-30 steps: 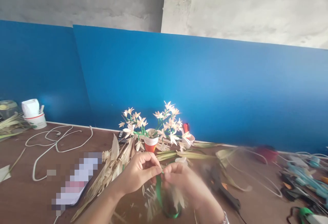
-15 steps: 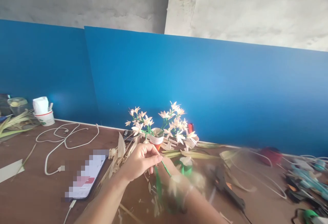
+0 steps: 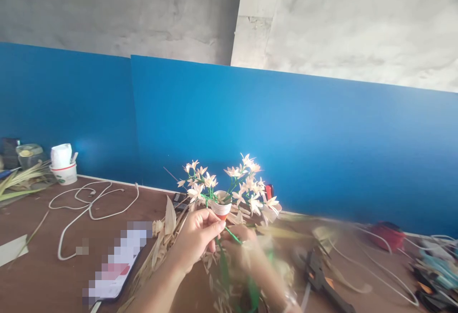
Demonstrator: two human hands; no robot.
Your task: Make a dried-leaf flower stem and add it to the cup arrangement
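Observation:
My left hand (image 3: 201, 234) is closed in a pinch, thumb against fingers, on the end of a thin green-wrapped stem (image 3: 233, 235). The stem slants down to the right, ending near a blurred pale flower shape. Below the pinch hangs a strip of green tape (image 3: 223, 267). Just right of it is my right hand (image 3: 246, 248), smeared by motion, its fingers partly behind the stem, so their grip is unclear. Another green strip (image 3: 254, 295) dangles under the right wrist. Beyond both hands, a paper cup (image 3: 221, 204) stands among green stems with cream flowers (image 3: 250, 186).
Dry husks (image 3: 168, 241) lie left of centre, beside a phone (image 3: 119, 270) and a white cable (image 3: 91, 203). A dark glue gun (image 3: 322, 279) rests at right, near a red round object (image 3: 388, 235). A white tub (image 3: 64, 173) stands far left, against the blue partition (image 3: 286, 127).
The view has tilted up slightly, so things sit lower. My right hand has shifted beside the stem, still blurred. My left hand keeps its pinch on the stem.

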